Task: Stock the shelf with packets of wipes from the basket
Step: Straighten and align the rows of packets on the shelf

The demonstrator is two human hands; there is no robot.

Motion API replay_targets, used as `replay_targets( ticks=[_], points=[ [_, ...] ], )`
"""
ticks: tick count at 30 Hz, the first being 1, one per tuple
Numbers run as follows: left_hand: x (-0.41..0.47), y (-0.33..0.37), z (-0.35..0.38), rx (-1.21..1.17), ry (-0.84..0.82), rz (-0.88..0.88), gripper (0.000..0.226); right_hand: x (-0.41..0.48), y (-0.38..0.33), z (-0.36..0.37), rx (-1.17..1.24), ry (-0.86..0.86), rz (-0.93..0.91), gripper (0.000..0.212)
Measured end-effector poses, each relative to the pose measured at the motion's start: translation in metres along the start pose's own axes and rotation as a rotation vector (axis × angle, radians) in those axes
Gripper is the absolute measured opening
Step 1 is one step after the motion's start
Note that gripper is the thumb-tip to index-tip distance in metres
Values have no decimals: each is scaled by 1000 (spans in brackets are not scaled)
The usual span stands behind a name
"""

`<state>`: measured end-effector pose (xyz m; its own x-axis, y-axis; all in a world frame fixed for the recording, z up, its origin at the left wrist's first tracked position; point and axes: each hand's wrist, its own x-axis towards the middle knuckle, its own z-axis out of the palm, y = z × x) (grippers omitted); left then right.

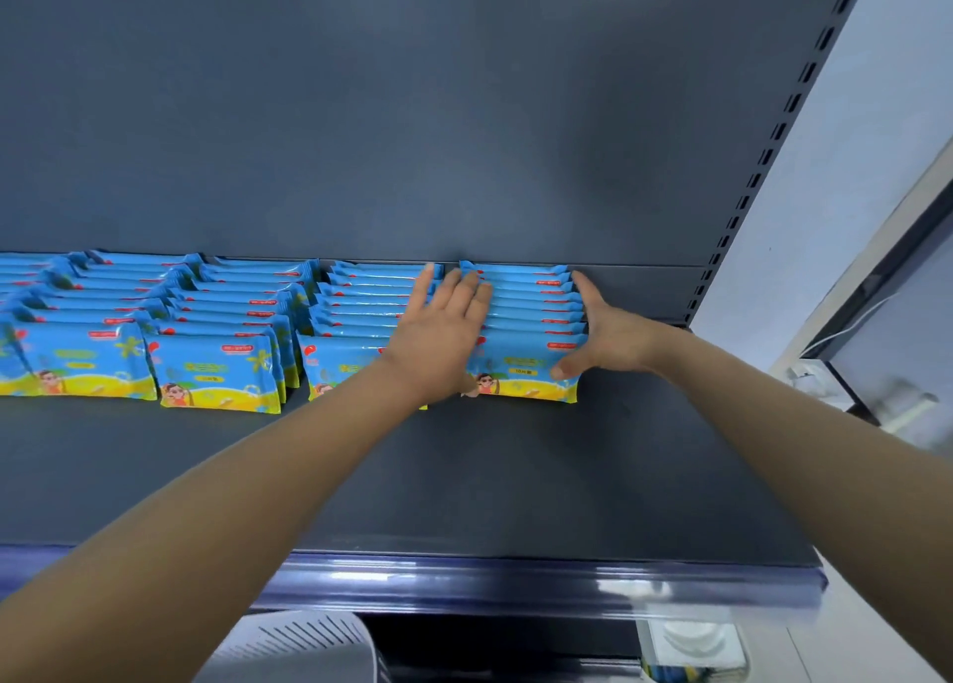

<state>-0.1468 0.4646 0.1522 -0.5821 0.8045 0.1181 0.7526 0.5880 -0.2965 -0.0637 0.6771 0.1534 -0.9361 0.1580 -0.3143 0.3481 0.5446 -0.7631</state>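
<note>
**Both hands squaring up the end row**

The left hand (443,331) is lying flat with its fingers straight, pressing on the tops of the end row of packets (526,311) and gripping nothing. The right hand (603,331) is bracing that row's right side, fingers straight, thumb pushing on the front packet's glossy blue-and-yellow face. The row is standing upright at the back of the matte grey shelf (515,476), just beside more rows (222,321) to its left. A shiny blue rail (464,579) is edging the shelf front.

One shelf (515,476), five rows of packets (216,373) (leftmost cut off), two hands: left hand (443,337), right hand (611,334).
</note>
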Motion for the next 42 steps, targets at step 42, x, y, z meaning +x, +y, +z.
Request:
replay_targets(
  ticks=[42],
  points=[
    [-2, -21, -2, -318, -116, -38, 113, -1, -23, 36, 474, 331, 79, 76]
  ],
)
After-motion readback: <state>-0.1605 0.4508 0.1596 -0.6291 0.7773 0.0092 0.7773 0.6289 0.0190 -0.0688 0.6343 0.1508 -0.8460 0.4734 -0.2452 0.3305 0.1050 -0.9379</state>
